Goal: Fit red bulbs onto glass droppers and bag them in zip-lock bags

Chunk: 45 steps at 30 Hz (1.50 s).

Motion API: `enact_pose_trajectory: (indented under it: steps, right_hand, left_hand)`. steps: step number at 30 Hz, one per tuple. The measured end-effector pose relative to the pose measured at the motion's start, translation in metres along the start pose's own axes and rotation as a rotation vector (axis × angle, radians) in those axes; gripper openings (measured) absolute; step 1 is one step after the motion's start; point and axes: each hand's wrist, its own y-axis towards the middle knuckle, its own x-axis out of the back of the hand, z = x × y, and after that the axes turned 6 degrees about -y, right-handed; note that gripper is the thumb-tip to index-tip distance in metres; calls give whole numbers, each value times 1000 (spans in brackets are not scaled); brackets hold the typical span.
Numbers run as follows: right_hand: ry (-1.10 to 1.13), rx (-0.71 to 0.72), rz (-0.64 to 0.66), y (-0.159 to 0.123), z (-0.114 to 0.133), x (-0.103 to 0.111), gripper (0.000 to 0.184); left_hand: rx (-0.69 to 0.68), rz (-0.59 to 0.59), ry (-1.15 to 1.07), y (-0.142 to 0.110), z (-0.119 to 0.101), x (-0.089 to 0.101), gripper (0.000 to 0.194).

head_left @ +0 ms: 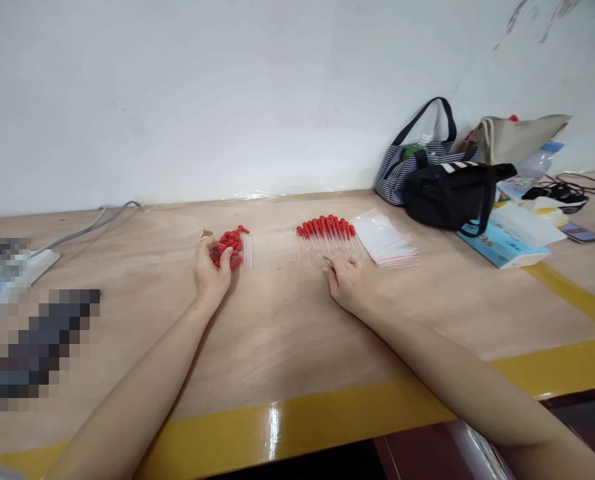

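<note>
My left hand (211, 272) is cupped against the left side of a small pile of red rubber bulbs (231, 241), thumb and fingers apart, some fingers hidden. Right beside the pile, thin clear tubes (270, 250) lie side by side in a row. Farther right, several droppers, clear tubes with red bulbs (327, 225) on their far ends, lie fanned out. My right hand (350, 283) is at the near ends of these droppers, fingertips pinched together on what looks like one clear tube end.
A stack of clear plastic bags (387, 241) lies right of the droppers. Behind it stand a striped bag (392, 173) and a black bag (444, 197). A blue packet (507, 247) and a phone (582, 232) are farther right. A grey cable (84, 227) runs at the left. Yellow tape (302, 413) borders the table edge.
</note>
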Motion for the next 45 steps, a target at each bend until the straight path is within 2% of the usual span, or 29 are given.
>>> enact_pose_trajectory:
  steps: [2,5,8,10,12,16,21,27,30,36,45]
  right_hand:
    - [-2,26,-18,0,-1,-1,29]
    - [34,71,-26,0,2,3,25]
    - [86,112,0,1,7,9,21]
    - [104,147,31,1,10,12,19]
    - [114,173,58,1,13,14,19]
    - [117,168,96,0,17,14,19]
    - [139,181,109,-1,19,13,21]
    - [234,204,123,-3,18,9,18]
    - [305,222,146,-4,17,6,17]
    - [338,222,199,-3,16,6,17]
    - [212,325,207,4,6,16,20]
  left_hand:
    - [-51,29,-72,-6,-13,-4,19]
    - [-53,187,-215,-24,-38,-12,6]
    - [150,441,-455,-44,-57,-22,13]
    - [265,532,-567,-53,-64,-26,17]
    - [325,574,-622,-57,-65,-27,19]
    - [359,611,-637,-56,-64,-26,20]
    - [354,599,-640,-55,-64,-25,21]
    - [203,573,-425,-54,-67,-22,20]
    - [236,576,-399,-55,-68,-21,19]
    - [279,610,-444,-60,-63,-21,22]
    - [186,759,-353,-62,-64,-14,22]
